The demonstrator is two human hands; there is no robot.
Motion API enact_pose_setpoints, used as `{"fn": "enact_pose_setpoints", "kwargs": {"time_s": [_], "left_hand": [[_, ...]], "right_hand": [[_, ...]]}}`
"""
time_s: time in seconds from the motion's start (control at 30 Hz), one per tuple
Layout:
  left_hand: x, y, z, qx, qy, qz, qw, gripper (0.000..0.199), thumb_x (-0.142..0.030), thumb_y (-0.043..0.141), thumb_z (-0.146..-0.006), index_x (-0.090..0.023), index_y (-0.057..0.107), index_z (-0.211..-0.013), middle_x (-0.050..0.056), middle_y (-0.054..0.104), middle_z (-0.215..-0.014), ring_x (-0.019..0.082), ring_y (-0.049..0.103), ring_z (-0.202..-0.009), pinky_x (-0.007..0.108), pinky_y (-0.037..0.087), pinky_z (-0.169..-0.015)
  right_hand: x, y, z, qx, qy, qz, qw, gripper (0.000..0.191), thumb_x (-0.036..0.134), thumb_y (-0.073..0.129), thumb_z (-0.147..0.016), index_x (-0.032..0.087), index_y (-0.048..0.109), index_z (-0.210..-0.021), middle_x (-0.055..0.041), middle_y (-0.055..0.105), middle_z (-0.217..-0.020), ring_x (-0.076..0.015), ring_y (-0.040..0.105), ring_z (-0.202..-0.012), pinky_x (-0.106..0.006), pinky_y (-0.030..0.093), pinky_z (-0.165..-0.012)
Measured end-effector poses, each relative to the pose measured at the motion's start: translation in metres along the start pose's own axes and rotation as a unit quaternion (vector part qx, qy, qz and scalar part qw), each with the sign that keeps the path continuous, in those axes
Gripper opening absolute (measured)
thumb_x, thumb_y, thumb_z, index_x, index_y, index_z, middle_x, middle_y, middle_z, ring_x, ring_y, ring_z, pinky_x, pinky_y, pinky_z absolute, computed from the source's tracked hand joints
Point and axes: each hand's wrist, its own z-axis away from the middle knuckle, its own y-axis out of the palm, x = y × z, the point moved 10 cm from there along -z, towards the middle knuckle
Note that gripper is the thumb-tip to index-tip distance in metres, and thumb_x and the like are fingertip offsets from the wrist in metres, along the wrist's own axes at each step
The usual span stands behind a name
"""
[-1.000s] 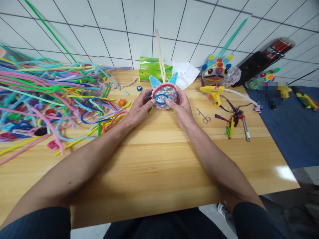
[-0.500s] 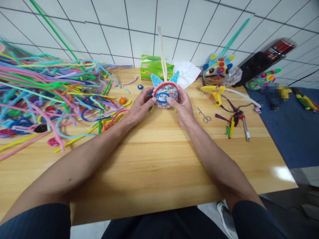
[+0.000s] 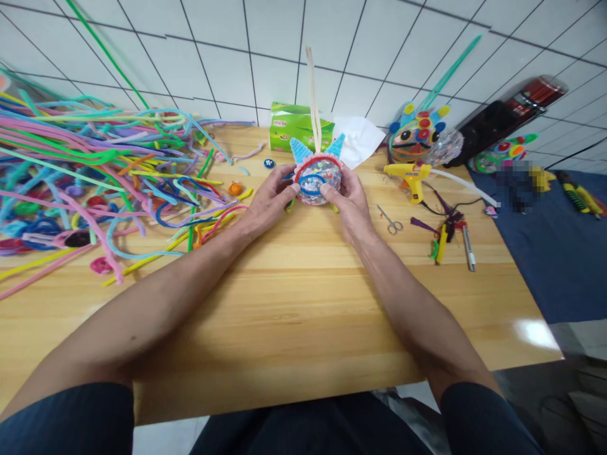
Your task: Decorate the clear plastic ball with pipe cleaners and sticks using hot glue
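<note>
A round clear craft piece (image 3: pixel 318 172) with a pink fuzzy rim, a red arc, a blue oval ring and two light-blue pointed ears is held at the middle of the wooden table's far side. A long cream loop rises from its top. My left hand (image 3: pixel 272 197) grips its left edge, thumb on the front by the blue ring. On the opposite edge, my right hand (image 3: pixel 351 199) has its fingers round the side and its thumb on the front. Both hands' fingertips are partly hidden behind the piece.
Many pipe cleaners (image 3: pixel 118 170) are heaped at left. Behind the hands are a green pack (image 3: pixel 294 129) and white tissue (image 3: pixel 358 140). At right lie scissors (image 3: pixel 391 221), a yellow glue gun (image 3: pixel 411 179), a cutter (image 3: pixel 468 249), a decorated craft (image 3: pixel 412 136) and a dark-red flask (image 3: pixel 531 98).
The view has shifted slightly, so the table items appear a little further right. Both hands keep the same hold on the craft piece.
</note>
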Motion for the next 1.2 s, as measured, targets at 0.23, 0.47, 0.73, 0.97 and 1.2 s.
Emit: {"fn": "enact_pose_setpoints", "kwargs": {"time_s": [0.23,0.47,0.73,0.97,1.2], "left_hand": [[0.0003,-0.0001,0.0000,0.001,-0.002,0.010,1.000,0.067,-0.069,0.083,-0.102,-0.028,0.066,-0.152,0.011,0.073,-0.161,0.034,0.073,-0.145,0.056,0.058,-0.129],[0.0007,0.0010,-0.0006,-0.001,0.007,0.015,1.000,0.068,-0.069,0.084,-0.101,-0.028,0.067,-0.152,0.012,0.073,-0.160,0.033,0.074,-0.144,0.055,0.058,-0.129],[-0.0007,0.0022,-0.0020,0.006,0.011,0.007,1.000,0.068,-0.073,0.082,-0.101,-0.028,0.067,-0.150,0.011,0.074,-0.159,0.034,0.074,-0.144,0.057,0.057,-0.130],[0.0004,0.0008,-0.0024,0.001,0.014,0.009,1.000,0.068,-0.072,0.083,-0.101,-0.028,0.067,-0.151,0.010,0.074,-0.158,0.034,0.075,-0.142,0.056,0.059,-0.128],[0.0017,-0.0003,-0.0013,-0.007,0.002,0.016,1.000,0.067,-0.069,0.085,-0.100,-0.028,0.068,-0.150,0.011,0.073,-0.161,0.034,0.073,-0.145,0.057,0.056,-0.131]], "right_hand": [[0.0008,0.0006,0.0000,0.003,-0.005,0.007,1.000,0.100,0.079,0.103,-0.066,0.035,0.068,-0.148,-0.0100,0.072,-0.165,-0.0397,0.058,-0.164,-0.063,0.051,-0.139],[0.0022,0.0017,0.0000,0.006,-0.007,0.002,1.000,0.097,0.078,0.104,-0.065,0.035,0.070,-0.145,-0.0097,0.073,-0.164,-0.0403,0.059,-0.164,-0.065,0.050,-0.139],[0.0015,0.0018,0.0000,0.006,0.002,0.005,1.000,0.097,0.079,0.105,-0.063,0.037,0.069,-0.143,-0.0065,0.076,-0.161,-0.0403,0.059,-0.164,-0.066,0.049,-0.140],[0.0011,0.0016,-0.0011,0.012,-0.005,0.008,1.000,0.094,0.077,0.104,-0.066,0.035,0.070,-0.143,-0.0091,0.075,-0.160,-0.0412,0.060,-0.162,-0.065,0.053,-0.137],[0.0020,0.0009,-0.0001,0.005,-0.002,0.010,1.000,0.095,0.078,0.104,-0.065,0.036,0.070,-0.144,-0.0077,0.075,-0.161,-0.0408,0.058,-0.165,-0.066,0.051,-0.139]]}}
